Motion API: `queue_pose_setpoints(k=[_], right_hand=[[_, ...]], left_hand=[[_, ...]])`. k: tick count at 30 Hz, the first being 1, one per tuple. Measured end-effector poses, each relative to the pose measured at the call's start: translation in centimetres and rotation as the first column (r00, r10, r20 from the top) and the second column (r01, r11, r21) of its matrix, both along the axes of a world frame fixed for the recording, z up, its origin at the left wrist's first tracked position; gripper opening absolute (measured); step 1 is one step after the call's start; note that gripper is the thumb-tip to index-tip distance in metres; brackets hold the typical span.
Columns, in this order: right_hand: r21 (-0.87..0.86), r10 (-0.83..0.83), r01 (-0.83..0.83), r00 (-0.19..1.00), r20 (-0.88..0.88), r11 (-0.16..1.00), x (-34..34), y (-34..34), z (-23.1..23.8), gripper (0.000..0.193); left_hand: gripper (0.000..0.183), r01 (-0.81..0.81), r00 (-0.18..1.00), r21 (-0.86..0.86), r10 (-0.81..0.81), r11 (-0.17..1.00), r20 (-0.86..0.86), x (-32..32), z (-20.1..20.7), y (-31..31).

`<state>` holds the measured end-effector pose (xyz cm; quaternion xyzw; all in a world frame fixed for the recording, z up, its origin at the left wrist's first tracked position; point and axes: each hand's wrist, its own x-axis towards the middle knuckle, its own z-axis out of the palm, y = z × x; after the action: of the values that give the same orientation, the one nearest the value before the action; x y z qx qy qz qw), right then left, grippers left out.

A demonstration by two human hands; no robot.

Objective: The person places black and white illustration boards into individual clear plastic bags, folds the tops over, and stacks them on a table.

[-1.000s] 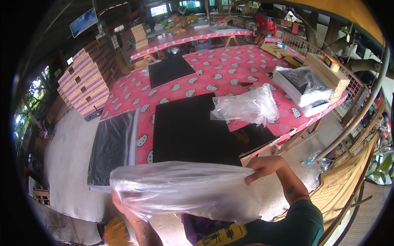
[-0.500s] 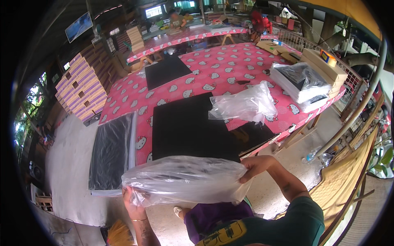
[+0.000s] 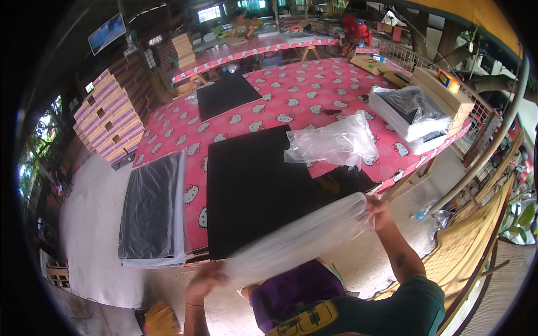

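Note:
A clear plastic bag [image 3: 297,238] is stretched slantwise between my two hands, in front of the table's near edge. My left hand [image 3: 206,278], blurred by motion, grips its lower left end. Higher up, my right hand [image 3: 378,213] pinches the other end. Just beyond the bag, a large black sheet [image 3: 258,179] lies flat on the pink patterned tabletop [image 3: 286,103]. Left of that sheet lies a stack of black panels in clear plastic [image 3: 150,207]. Behind the sheet's right side rests a pile of clear plastic bags [image 3: 336,143].
Another black sheet [image 3: 228,96] lies farther back. Plastic-wrapped panels [image 3: 412,112] and cardboard boxes [image 3: 443,92] sit at the table's right. Stacked cartons [image 3: 112,115] stand on the left floor. A person [image 3: 242,27] is at a far table. A broom [image 3: 161,319] is at lower left.
My right hand has risen and moved right, while my left has dropped slightly and shifted right. The bag has gone from roughly level to slanted, narrower and blurred.

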<state>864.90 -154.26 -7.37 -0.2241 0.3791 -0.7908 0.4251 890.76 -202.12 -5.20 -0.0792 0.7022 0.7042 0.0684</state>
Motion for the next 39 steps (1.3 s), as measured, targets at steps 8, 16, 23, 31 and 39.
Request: queue_pose_setpoints(k=[8, 16, 23, 31, 39], right_hand=[[0.685, 0.113, 0.29, 0.871, -0.478, 0.668, 4.9, -2.8, -0.2, 0.036], [0.47, -0.408, 0.752, 0.651, -0.641, 0.461, 10.0, -7.8, -5.6, 0.067], [0.388, -0.346, 0.819, 0.541, -0.767, 0.422, 9.9, -9.3, -6.4, 0.069], [0.404, -0.33, 0.838, 0.524, -0.785, 0.367, 9.7, -9.1, -4.9, 0.072], [0.155, -0.66, 0.875, 0.452, -0.6, 0.458, 8.3, -8.2, -3.2, 0.021]], left_hand=[[0.027, -0.207, 0.956, 0.291, 0.256, 0.934, -0.141, 0.8, 1.4, 1.5], [0.046, -0.675, 0.719, -0.039, 0.645, 0.737, -0.261, -2.2, -5.0, 3.6], [0.056, -0.647, 0.757, -0.128, 0.611, 0.752, -0.232, -1.9, -7.1, 2.1], [0.051, -0.69, 0.712, -0.002, 0.678, 0.724, -0.181, -1.8, -4.8, 3.6], [0.024, -0.636, 0.713, 0.195, 0.666, 0.746, -0.221, 0.0, -4.0, 3.5]])
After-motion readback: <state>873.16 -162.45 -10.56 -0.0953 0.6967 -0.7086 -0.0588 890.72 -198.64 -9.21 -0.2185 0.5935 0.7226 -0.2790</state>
